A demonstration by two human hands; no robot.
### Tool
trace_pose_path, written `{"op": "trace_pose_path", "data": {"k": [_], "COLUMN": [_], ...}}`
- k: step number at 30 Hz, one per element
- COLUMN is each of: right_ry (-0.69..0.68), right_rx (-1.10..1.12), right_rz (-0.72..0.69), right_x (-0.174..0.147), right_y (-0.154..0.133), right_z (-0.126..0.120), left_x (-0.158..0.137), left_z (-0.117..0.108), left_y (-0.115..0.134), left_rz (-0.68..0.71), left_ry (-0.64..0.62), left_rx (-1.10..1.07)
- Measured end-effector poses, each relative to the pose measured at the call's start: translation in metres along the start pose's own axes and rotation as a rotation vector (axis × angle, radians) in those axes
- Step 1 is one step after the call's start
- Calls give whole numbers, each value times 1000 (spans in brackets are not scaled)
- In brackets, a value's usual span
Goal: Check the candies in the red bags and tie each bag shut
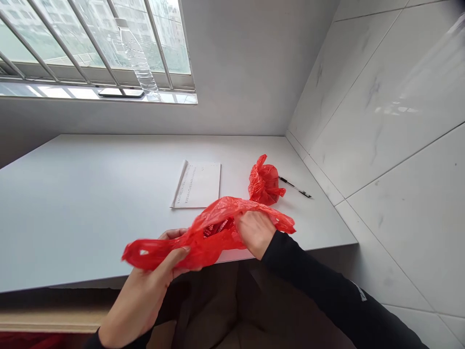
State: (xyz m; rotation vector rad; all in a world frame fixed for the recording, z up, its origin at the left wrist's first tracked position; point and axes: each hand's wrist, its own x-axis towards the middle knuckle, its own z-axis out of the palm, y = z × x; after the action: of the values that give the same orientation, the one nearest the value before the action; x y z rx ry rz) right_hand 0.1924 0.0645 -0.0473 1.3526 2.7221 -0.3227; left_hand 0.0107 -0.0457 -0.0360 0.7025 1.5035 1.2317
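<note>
Left hand (pixel 158 274) pinches bag (pixel 210 251) below loop handle; right hand (pixel 255 233) in mouth, fingers hidden, grip unclear. Bag thin, red, crinkled, gaping on printed item (pixel 218 227), above desk's (pixel 90 208) near edge. Beyond: notebook (pixel 201 184), knotted bundle (pixel 267 183), pen (pixel 296 187).

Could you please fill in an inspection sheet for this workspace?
Surface: white desk, with a few things towards its right side.
Job's things: open red plastic bag, a red printed item partly visible inside.
Clutter: bunched-up red plastic bag, black-and-clear pen beside it, notepad with rows of marks.
Hands: left hand grips the open bag's left part; right hand reaches into its mouth, fingers hidden.
Cables: nothing seen.
Surroundings: barred window, clear plastic bottle and dark flat object on its sill; tiled wall at right.
</note>
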Motion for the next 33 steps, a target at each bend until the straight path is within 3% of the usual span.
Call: {"op": "trace_pose_path", "data": {"k": [4, 10, 13, 16, 21, 24, 33], "right_ry": [62, 117, 130, 110, 49, 42, 79], "right_rx": [49, 117, 134, 106, 38, 23, 63], "right_rz": [-97, -143, -195, -155, -81, -80, -204], "right_x": [3, 3, 3, 2, -3, -3, -7], "right_y": [-2, -2, -2, -3, -6, -9, -25], "right_z": [6, 13, 17, 20, 17, 19, 35], "left_x": [3, 10, 10, 9, 11, 13, 9], "left_z": [8, 8, 7, 10, 16, 16, 13], "left_y": [6, 8, 10, 10, 4, 3, 4], "left_rz": [-48, -237, -258, -225, -139, -162, -180], "left_ry": [-6, 29, -50, -103, -16, 40, 75], "left_rx": [-280, -419, -418, -367, -257, -255, -199]}}
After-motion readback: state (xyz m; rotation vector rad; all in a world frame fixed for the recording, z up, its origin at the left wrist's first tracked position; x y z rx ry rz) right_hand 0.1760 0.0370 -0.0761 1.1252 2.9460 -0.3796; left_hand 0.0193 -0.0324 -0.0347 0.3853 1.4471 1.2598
